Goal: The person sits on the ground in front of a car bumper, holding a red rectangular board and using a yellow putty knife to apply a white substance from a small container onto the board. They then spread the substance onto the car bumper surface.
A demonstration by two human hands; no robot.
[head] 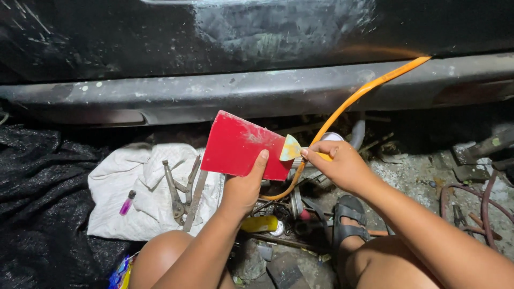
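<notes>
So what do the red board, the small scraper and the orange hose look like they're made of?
Red board: probably stiff plastic, matt, smeared with pale filler. Scraper: thin blade, plastic or metal, caked yellowish; can't tell which. Orange hose: flexible rubber or plastic, smooth, bending freely.

We see a car-repair workshop: scuffed black car body, pliers on a rag, cluttered floor.

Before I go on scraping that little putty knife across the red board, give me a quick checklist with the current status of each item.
1. Left hand grips red board: ok.
2. Right hand holds putty knife: ok.
3. Blade touching the board's edge: ok.
4. Filler on blade: cannot tell.
5. Orange hose clear of the hands: not ok, it passes by the right hand.
6. Pliers on white cloth, out of the way: ok.
</notes>
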